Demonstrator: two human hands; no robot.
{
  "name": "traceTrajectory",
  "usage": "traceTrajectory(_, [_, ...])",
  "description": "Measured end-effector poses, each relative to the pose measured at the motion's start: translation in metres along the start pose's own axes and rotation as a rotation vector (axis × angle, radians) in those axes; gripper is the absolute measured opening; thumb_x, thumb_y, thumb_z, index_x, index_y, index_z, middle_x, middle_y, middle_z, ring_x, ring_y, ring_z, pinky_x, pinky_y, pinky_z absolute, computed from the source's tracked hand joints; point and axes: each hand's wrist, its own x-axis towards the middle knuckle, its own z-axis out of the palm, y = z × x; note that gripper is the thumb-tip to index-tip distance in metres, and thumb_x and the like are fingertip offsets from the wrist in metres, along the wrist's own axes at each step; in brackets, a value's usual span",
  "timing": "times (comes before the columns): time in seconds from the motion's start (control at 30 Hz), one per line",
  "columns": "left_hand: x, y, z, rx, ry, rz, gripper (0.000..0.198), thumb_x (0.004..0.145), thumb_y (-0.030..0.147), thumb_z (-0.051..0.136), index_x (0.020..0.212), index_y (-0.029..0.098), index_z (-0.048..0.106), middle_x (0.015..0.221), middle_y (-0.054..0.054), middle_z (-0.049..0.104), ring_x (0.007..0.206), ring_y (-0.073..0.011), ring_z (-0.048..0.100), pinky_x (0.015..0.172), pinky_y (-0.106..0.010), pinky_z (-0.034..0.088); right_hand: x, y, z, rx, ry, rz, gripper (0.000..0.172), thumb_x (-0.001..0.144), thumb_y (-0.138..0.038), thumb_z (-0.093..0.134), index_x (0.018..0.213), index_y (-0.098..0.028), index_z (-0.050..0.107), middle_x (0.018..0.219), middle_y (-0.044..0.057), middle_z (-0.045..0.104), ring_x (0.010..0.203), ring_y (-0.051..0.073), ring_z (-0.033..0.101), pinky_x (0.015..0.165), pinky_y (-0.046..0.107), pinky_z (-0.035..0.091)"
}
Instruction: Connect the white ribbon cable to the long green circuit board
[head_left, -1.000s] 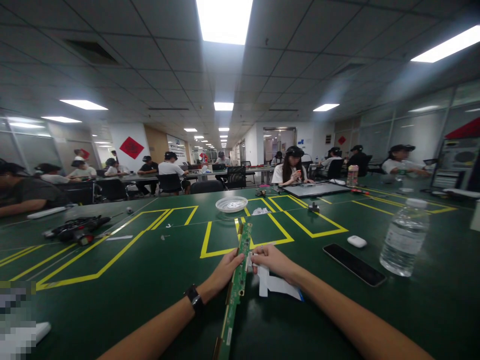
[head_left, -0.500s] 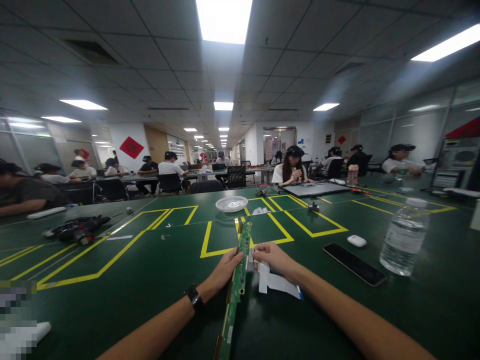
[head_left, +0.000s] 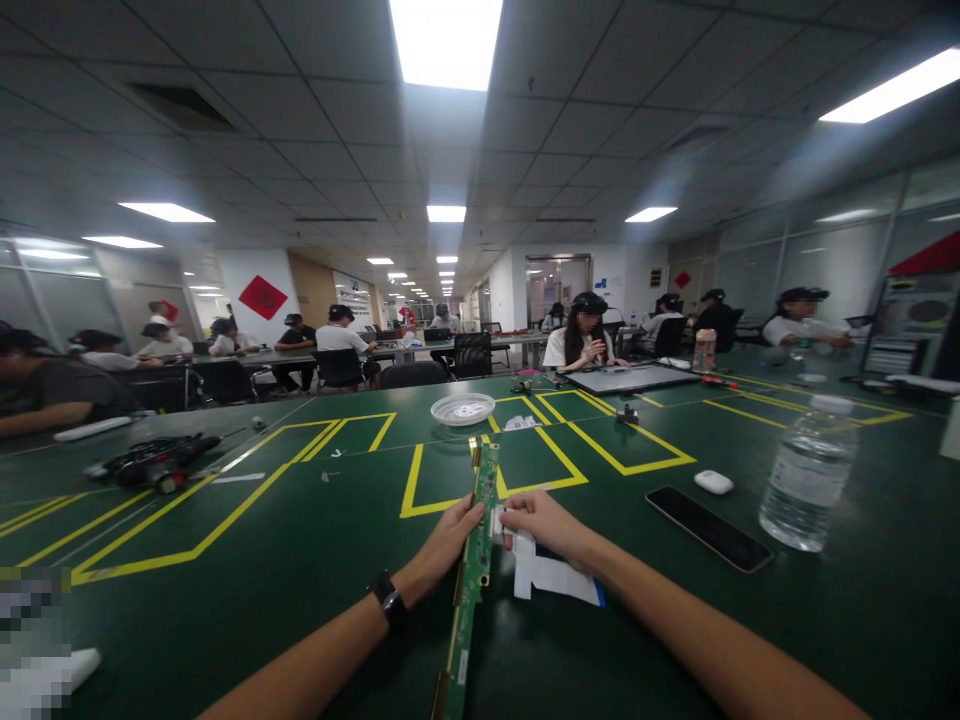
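A long narrow green circuit board (head_left: pixel 475 560) lies lengthwise on the green table (head_left: pixel 262 580), running away from me. My left hand (head_left: pixel 448 541) rests against its left edge with fingers curled on it; a black watch is on that wrist. My right hand (head_left: pixel 544 522) sits just right of the board, fingers pinched on a white ribbon strip (head_left: pixel 523 568) that joins the board's edge. A white sheet with a blue edge (head_left: pixel 562 578) lies under my right wrist.
A black phone (head_left: pixel 707 528), a white earbud case (head_left: pixel 714 483) and a water bottle (head_left: pixel 808 474) stand to the right. A white mesh dish (head_left: pixel 463 408) sits farther back, a black tool (head_left: pixel 154 459) at the left. Yellow tape outlines mark the table. Several people sit at other tables.
The board has tilted slightly, its far end shifting a little left. Both hands stay at the same spot on the board.
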Motion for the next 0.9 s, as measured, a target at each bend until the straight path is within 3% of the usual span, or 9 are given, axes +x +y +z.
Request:
traceTrajectory(0.17, [0.001, -0.004, -0.002, -0.004, 0.015, -0.036, 0.044, 0.081, 0.053, 0.057, 0.103, 0.015, 0.057, 0.077, -0.002, 0.065, 0.059, -0.0108, 0.058, 0.055, -0.020, 0.044, 0.001, 0.003, 0.007, 0.003, -0.048, 0.027, 0.020, 0.073, -0.033, 0.064, 0.078, -0.013, 0.062, 0.065, 0.000, 0.065, 0.055, 0.011, 0.056, 0.055, 0.021, 0.039])
traceTrajectory(0.4, [0.001, -0.002, -0.001, -0.008, 0.000, -0.014, 0.049, 0.079, 0.053, 0.060, 0.107, 0.013, 0.058, 0.084, -0.004, 0.067, 0.070, -0.0139, 0.061, 0.064, -0.023, 0.047, 0.001, -0.004, -0.001, 0.017, 0.005, 0.045, 0.022, 0.073, -0.034, 0.065, 0.075, -0.013, 0.062, 0.062, -0.001, 0.064, 0.048, 0.008, 0.050, 0.047, 0.019, 0.034])
traceTrajectory(0.63, [0.000, 0.001, -0.001, 0.003, 0.013, -0.024, 0.046, 0.080, 0.051, 0.059, 0.107, 0.014, 0.059, 0.082, -0.003, 0.067, 0.066, -0.0126, 0.060, 0.060, -0.021, 0.045, -0.001, -0.003, 0.005, -0.009, -0.057, 0.026, 0.024, 0.075, -0.036, 0.065, 0.078, -0.012, 0.063, 0.064, 0.000, 0.065, 0.052, 0.009, 0.053, 0.051, 0.019, 0.036])
traceTrajectory(0.9, [0.002, -0.003, -0.002, -0.039, 0.013, 0.000, 0.047, 0.081, 0.051, 0.057, 0.111, 0.015, 0.057, 0.085, -0.004, 0.067, 0.067, -0.0123, 0.060, 0.062, -0.022, 0.047, 0.001, -0.002, -0.004, 0.040, 0.046, 0.022, 0.019, 0.074, -0.031, 0.064, 0.079, -0.013, 0.062, 0.064, 0.000, 0.065, 0.051, 0.009, 0.053, 0.051, 0.020, 0.037])
